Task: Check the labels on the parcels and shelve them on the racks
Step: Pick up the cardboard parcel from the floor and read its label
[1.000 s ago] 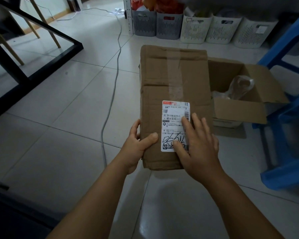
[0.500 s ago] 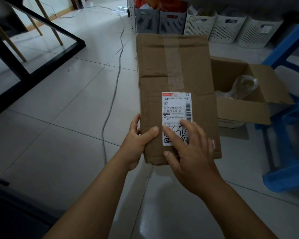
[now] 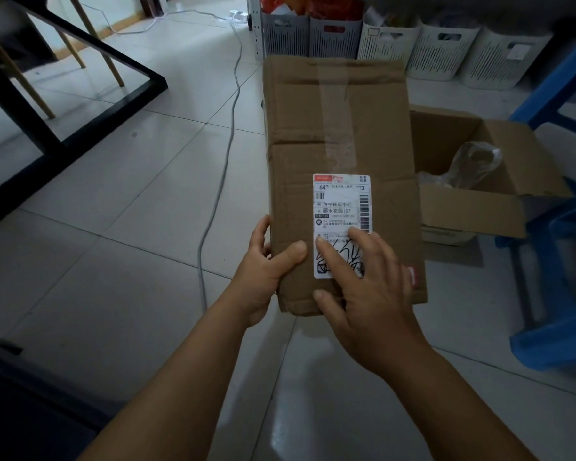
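Firmly, left hand (image 3: 263,271) fingers clamp the creased cardboard parcel (image 3: 340,134); right hand (image 3: 369,294) spreads flat on its glossy label (image 3: 341,207).

The parcel (image 3: 340,144) now sits higher and closer than a second ago, its far edge reaching the row of baskets (image 3: 389,44). The right hand (image 3: 363,287) slides toward the near edge, uncovering more of the label (image 3: 341,207), with only its fingertips (image 3: 321,242) on the handwritten part.

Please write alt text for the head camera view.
Two bare hands hold a taped brown cardboard parcel above a pale tiled floor: the left hand grips its edge, the right hand touches its white shipping label. Behind lies an open cardboard box.
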A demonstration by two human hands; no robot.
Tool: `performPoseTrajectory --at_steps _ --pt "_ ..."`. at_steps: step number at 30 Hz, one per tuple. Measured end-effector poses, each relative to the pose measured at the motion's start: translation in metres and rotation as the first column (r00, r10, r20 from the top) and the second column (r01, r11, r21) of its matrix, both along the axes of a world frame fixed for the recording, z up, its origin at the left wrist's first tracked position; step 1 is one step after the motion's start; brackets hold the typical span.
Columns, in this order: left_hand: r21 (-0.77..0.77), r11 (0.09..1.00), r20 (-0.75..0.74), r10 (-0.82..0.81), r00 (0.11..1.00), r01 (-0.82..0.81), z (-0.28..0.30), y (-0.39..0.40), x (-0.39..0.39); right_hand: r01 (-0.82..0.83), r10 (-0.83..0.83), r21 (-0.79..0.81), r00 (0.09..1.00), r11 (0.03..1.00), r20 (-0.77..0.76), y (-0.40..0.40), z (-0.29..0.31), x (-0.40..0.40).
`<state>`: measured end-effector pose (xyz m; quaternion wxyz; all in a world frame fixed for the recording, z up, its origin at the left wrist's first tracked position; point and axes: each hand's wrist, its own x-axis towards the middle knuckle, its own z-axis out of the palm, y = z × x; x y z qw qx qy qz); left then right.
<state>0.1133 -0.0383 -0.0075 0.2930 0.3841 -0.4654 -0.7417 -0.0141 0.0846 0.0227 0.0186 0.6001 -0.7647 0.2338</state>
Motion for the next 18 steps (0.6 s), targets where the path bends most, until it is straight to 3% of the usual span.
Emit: performPoseTrajectory --at_steps 18 --pt "0.017 1.000 -0.009 0.025 1.000 -0.024 -0.0037 -0.0063 -0.0026 0.002 -0.006 0.079 0.999 0.997 0.040 0.0014 0.0014 -0.0079"
